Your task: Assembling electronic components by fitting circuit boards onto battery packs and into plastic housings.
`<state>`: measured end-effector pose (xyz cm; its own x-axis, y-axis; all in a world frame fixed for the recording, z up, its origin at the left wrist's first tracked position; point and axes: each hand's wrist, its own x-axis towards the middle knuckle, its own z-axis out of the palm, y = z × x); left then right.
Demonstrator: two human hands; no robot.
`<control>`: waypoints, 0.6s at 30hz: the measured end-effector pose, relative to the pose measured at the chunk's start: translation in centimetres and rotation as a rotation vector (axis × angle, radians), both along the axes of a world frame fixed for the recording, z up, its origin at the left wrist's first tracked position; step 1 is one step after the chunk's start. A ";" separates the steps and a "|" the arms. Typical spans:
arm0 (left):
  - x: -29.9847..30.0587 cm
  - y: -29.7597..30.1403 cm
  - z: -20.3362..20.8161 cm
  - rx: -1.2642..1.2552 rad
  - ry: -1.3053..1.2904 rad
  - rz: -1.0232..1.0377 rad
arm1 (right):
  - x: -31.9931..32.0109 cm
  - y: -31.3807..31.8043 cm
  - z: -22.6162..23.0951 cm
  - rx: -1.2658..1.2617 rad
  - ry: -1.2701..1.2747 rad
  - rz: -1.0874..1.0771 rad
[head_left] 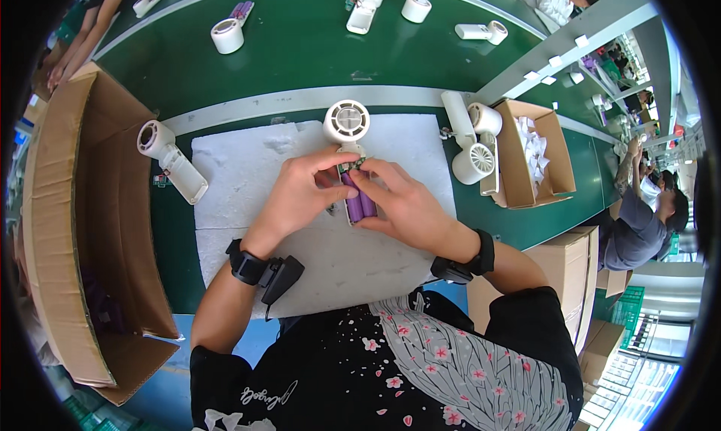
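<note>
We're over the bench (pixel 300 48) with both hands working a small white handheld fan (pixel 347 127) lying on the white foam pad (pixel 248 183). Its round head points away from us and its open handle sits under our fingers. Our left hand (pixel 297 194) has its grip closed around the handle's left side, thumb pressing in toward the purple battery cells (pixel 359 199). Our right hand (pixel 398 205) is clamped on the same cells from the other side, fingertips on top of them. Two cells lie side by side in the open handle, and a bit of green circuit board (pixel 353 164) peeks out just above them.

To do this well, we judge it best to keep the cells parallel and flat in the housing, press evenly with both thumbs, and steer clear of the board and any wiring. That wiring is too small to make out here.

Another white fan (pixel 171 160) lies just left of the pad, and a large open cardboard box (pixel 67 205) stands beyond it. More fans (pixel 475 142) rest to the right beside a small box of white parts (pixel 535 153).
</note>
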<state>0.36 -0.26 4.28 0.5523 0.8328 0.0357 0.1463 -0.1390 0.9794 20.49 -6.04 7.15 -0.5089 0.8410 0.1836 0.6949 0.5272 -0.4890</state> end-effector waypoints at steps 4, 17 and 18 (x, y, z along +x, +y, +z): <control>-0.5 -0.1 -0.2 0.192 0.001 0.211 | -1.3 2.0 0.0 -0.053 -0.011 -0.158; -4.8 -0.9 -1.6 0.251 0.012 0.260 | -3.3 21.7 -1.6 0.105 -0.287 -0.565; -5.1 -1.3 -1.7 0.247 0.004 0.248 | -3.1 23.6 -2.8 0.108 -0.285 -0.531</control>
